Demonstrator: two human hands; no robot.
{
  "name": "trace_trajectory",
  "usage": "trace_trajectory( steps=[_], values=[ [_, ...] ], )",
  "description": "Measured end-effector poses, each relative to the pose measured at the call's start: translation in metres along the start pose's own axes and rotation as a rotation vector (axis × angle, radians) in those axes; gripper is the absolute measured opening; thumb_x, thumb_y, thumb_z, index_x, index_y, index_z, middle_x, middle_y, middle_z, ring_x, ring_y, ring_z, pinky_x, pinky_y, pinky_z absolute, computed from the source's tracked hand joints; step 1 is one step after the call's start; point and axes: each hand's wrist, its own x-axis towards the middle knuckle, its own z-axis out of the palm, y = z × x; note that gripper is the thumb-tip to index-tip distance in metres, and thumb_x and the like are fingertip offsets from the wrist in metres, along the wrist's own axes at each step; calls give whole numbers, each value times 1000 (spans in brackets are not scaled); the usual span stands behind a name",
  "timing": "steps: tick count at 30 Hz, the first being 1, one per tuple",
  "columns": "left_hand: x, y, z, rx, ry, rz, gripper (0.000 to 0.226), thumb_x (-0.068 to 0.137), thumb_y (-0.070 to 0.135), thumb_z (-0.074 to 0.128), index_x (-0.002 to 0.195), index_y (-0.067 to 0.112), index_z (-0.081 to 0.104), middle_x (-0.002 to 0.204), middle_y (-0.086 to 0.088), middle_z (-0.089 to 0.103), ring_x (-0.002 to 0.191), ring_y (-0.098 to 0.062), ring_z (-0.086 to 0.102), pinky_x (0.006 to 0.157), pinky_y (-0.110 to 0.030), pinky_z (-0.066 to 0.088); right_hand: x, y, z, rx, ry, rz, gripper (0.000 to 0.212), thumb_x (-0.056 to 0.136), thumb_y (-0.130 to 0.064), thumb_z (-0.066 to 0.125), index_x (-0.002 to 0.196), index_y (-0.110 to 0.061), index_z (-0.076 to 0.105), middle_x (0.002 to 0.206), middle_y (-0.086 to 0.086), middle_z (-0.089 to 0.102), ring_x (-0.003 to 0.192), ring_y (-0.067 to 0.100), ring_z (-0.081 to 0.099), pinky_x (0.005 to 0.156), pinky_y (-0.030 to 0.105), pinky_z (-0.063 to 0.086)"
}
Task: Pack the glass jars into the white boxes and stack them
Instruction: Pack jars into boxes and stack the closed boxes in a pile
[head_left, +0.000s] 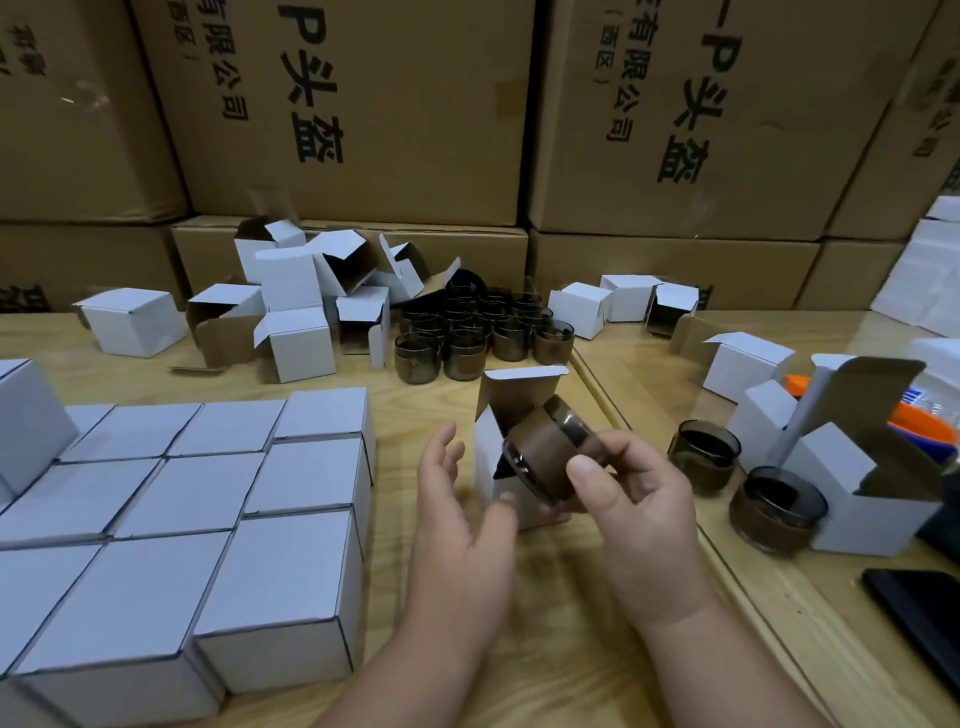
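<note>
My right hand (631, 499) grips a dark smoked glass jar (545, 447), tilted on its side with its base toward an open white box (498, 462) that stands on the wooden table with its top flap up. My left hand (460, 525) is open, fingers spread, just left of that box, thumb near its lower front corner. A cluster of several empty jars (478, 332) stands further back. Closed white boxes (208, 499) lie packed in rows at the left.
Loose open white boxes (311, 291) are heaped at the back, more at the right (852, 493) with two jars (774, 512) beside them. Large brown cartons (363, 114) wall off the rear. A black phone (924, 618) lies near the right edge.
</note>
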Motion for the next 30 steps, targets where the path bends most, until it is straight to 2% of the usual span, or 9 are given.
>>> trace_trajectory(
  steps=[3, 7, 10, 12, 16, 18, 20, 26, 30],
  values=[
    [3, 0, 4, 119, -2, 45, 56, 72, 40, 61, 112, 67, 34, 144, 27, 37, 114, 21, 44, 84, -11, 37, 3, 1, -5, 68, 118, 11, 23, 75, -40, 70, 83, -19, 74, 83, 13, 74, 67, 30, 72, 61, 36, 60],
    [6, -1, 8, 274, -89, 197, 56, 73, 49, 66, 118, 68, 39, 156, 38, -1, 124, 36, 8, 88, -3, 27, 9, 0, -11, 181, 236, -7, 31, 84, -44, 62, 95, -19, 77, 90, 16, 76, 76, 34, 74, 68, 40, 62],
    [8, -2, 8, 312, -155, 168, 70, 77, 50, 72, 131, 75, 35, 153, 44, -17, 135, 11, 21, 92, -10, 30, 9, -3, -9, 152, 218, -75, 31, 89, -47, 66, 95, -19, 77, 88, 11, 76, 77, 30, 74, 74, 44, 62],
    [10, -2, 7, 328, -167, 133, 74, 76, 50, 72, 131, 77, 31, 156, 42, -12, 139, 4, 24, 93, -10, 27, 6, -3, -6, 94, 176, -90, 40, 87, -56, 71, 96, -17, 75, 85, 12, 75, 76, 33, 72, 74, 40, 61],
    [12, 2, 8, 304, -129, 172, 70, 74, 52, 71, 124, 78, 29, 164, 16, 19, 139, 25, 14, 102, -9, 28, -2, -2, 4, -46, 81, -137, 22, 87, -45, 67, 93, -25, 73, 85, 0, 73, 80, 15, 68, 72, 23, 54],
    [13, 3, 9, 280, -97, 171, 73, 76, 48, 78, 121, 74, 28, 153, 14, 39, 142, 2, 40, 108, -25, 44, -4, -1, 9, -118, 34, -161, 14, 86, -39, 65, 92, -29, 72, 90, -6, 73, 82, 8, 67, 73, 18, 53],
    [13, 4, 8, 250, -80, 149, 74, 74, 44, 80, 118, 73, 28, 142, 14, 51, 128, -10, 57, 101, -38, 53, -4, 0, 11, -180, 16, -169, 14, 85, -41, 66, 91, -29, 70, 93, -7, 72, 82, 11, 67, 75, 21, 53],
    [13, 1, 7, 197, -32, 133, 64, 77, 35, 83, 114, 57, 36, 128, 8, 60, 116, -11, 61, 91, -35, 54, -2, 3, 12, -229, 29, -201, 4, 87, -39, 64, 89, -38, 67, 94, -13, 70, 84, 4, 65, 75, 14, 50],
    [14, -1, 7, 165, -11, 64, 66, 78, 33, 81, 110, 61, 30, 127, 5, 59, 106, -21, 64, 86, -41, 56, -1, 5, 11, -243, 76, -209, 4, 89, -38, 64, 91, -35, 65, 90, -19, 69, 80, -3, 63, 72, 10, 49]
  ],
)
